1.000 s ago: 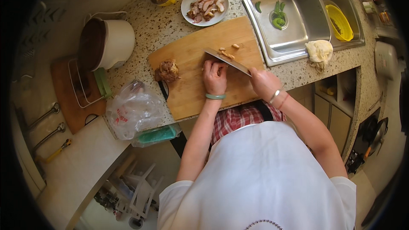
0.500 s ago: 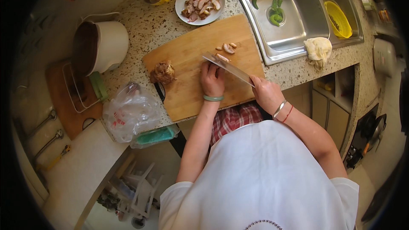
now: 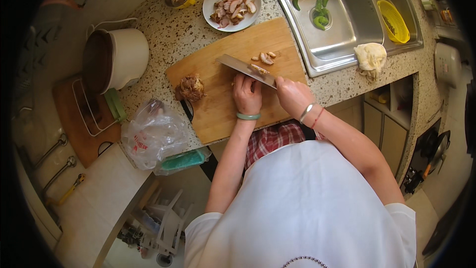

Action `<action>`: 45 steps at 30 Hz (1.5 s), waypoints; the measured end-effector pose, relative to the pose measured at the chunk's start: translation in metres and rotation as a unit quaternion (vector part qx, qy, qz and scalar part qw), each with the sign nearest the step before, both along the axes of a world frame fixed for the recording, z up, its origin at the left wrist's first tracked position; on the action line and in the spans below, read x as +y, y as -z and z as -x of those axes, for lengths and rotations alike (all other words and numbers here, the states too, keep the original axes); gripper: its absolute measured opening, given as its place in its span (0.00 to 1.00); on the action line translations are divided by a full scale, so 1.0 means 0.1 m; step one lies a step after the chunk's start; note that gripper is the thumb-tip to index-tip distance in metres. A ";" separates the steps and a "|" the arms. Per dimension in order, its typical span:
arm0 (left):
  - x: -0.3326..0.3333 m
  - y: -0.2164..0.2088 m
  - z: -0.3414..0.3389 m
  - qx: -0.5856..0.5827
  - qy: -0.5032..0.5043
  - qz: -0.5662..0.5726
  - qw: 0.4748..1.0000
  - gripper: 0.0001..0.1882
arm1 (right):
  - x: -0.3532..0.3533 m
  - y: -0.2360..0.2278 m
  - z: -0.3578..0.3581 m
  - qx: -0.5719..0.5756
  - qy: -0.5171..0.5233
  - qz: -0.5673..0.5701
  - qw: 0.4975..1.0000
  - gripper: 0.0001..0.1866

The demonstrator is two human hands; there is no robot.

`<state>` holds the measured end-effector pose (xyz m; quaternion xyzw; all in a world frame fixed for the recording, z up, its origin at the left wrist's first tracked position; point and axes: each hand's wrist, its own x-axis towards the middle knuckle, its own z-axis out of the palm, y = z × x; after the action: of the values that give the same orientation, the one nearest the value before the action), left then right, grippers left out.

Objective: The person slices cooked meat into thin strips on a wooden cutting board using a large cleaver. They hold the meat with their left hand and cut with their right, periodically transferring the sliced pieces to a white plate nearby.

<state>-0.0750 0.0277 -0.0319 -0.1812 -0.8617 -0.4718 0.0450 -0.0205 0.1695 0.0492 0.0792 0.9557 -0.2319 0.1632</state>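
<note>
item, change: against the frame half a second ago, the right hand and its knife have shifted leftward and a little away from the body, bringing the right hand nearer the left hand; the left has hardly moved. reading: likely one stroke of a slicing cut, under way.

item, right hand: clamped round the knife's handle, silver bangle and red cord at the wrist; blade slanting across the board, tip to the far left.

item, left hand: knuckles bent, fingertips down by the near face of the blade, green bangle at the wrist. whether it grips a piece cannot be told. the hands are near each other, apart.

item, pale slice: at the far face of the blade.

item, cut pieces: small cluster just beyond the knife.

item, cutting board, wooden: beneath all the above.

item, browned meat chunk: at the board's left edge.

item, white plate: beyond the board, bearing sliced meat.

item, sink, steel: right of the board, green peppers inside.
</note>
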 end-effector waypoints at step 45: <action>0.00 0.07 -0.07 0.013 -0.039 -0.043 0.998 0.05 | 0.16 -0.12 -0.41 0.048 0.011 0.031 0.998 0.05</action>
<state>-0.0676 0.0277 -0.0392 -0.1515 -0.8463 -0.5039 0.0828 0.0207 0.1851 0.0611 0.0730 0.9538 -0.2670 0.1171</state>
